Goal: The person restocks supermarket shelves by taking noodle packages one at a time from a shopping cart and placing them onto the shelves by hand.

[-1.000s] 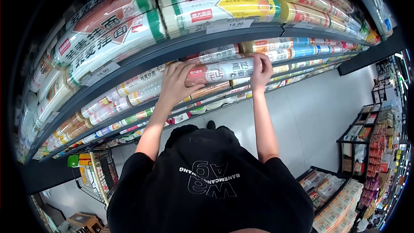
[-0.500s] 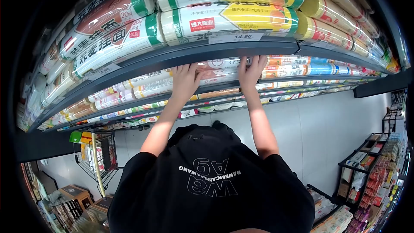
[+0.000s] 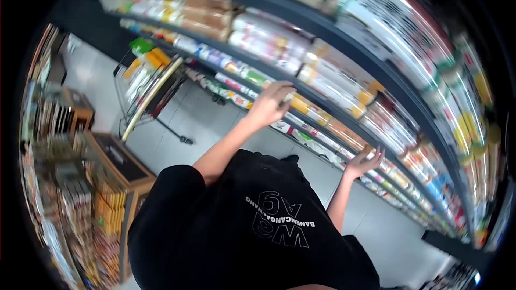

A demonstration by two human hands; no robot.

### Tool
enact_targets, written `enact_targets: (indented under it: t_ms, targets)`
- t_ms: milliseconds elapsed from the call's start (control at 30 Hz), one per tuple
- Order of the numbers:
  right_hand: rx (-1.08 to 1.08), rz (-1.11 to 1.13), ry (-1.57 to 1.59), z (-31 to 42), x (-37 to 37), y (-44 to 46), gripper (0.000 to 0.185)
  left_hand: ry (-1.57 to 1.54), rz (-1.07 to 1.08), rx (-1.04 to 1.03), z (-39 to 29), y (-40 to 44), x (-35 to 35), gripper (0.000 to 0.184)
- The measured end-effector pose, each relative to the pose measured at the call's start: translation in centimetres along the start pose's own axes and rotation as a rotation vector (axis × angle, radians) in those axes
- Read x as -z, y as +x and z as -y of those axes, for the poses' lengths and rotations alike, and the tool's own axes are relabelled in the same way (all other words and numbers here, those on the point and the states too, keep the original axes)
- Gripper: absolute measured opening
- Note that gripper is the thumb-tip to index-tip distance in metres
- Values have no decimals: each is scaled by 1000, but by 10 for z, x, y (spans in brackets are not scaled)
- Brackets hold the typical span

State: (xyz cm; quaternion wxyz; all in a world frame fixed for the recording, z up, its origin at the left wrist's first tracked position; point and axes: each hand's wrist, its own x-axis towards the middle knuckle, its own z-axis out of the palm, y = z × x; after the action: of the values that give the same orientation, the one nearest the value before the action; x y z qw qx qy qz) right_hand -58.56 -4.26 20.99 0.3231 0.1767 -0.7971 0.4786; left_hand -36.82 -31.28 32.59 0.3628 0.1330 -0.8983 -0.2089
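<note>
My left hand (image 3: 270, 103) is at the front edge of a shelf, its fingers bent and apart, with nothing visible in it. Packs of noodles with yellow bands (image 3: 333, 88) lie on the shelf just beyond it. My right hand (image 3: 365, 164) is held lower and to the right, fingers spread and palm turned up, in front of the lower shelves. Brown-and-white noodle packs (image 3: 388, 123) lie in the row above that hand. Motion blur smears the labels.
A shopping cart (image 3: 145, 96) with a green and yellow item in it stands at left. Wooden display crates (image 3: 115, 158) and stacked packaged goods (image 3: 110, 209) fill the lower left. Large noodle packs (image 3: 395, 27) lie on the top shelf. Grey tiled floor (image 3: 201, 115) shows below the shelves.
Both hands have come away from the noodle packs they were touching and drawn back from the shelf. My view has swung left, so the shelves slant and the cart appears larger.
</note>
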Motion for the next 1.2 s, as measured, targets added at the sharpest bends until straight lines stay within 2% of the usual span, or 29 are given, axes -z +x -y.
enact_targets:
  t_ms: [33,100,167,200,233,267,300,367,500,567,633,733,767,867,900,1033,1200]
  targets:
    - [-22,43,-17,16,4,-28,32,61,-52,108,45,-24,31,37]
    - [-27,180,-79,36,7,-84,34,273,-220,196,113,-66,119,36]
    - [-175,268,92,56,2,-131,37,491,-330,295,168,-110,206,42]
    - [-96,381,92,72,-3,-156,36,817,-394,458,226,-164,269,50]
    - [-39,477,86,77,-10,-172,36,961,-380,563,257,-197,291,58]
    - [-38,544,187,87,-19,-182,34,1012,-339,708,281,-229,303,59]
    - [-93,658,247,114,-22,-187,32,905,-23,1094,285,-246,316,56]
    - [-34,807,325,164,-35,-195,30,1058,-111,773,279,-275,316,53]
    - [271,1082,469,244,-63,-213,24,946,-299,769,285,-281,311,59]
    - [224,1214,562,285,-68,-223,23,885,-302,800,275,-281,311,59]
    - [352,1275,626,317,-73,-230,21,838,-331,811,269,-283,308,59]
    - [355,1404,698,359,-72,-242,22,796,-311,838,250,-288,300,61]
    - [477,1420,660,368,-73,-244,23,779,-314,844,244,-289,297,62]
    - [426,1523,764,390,-71,-263,26,696,-308,798,228,-300,284,66]
    - [417,1604,703,399,-68,-267,27,680,-289,797,222,-302,282,68]
    - [512,1650,678,410,-56,-294,35,594,-222,856,199,-308,277,72]
    - [371,1677,705,408,-10,-332,34,481,-106,827,168,-334,274,75]
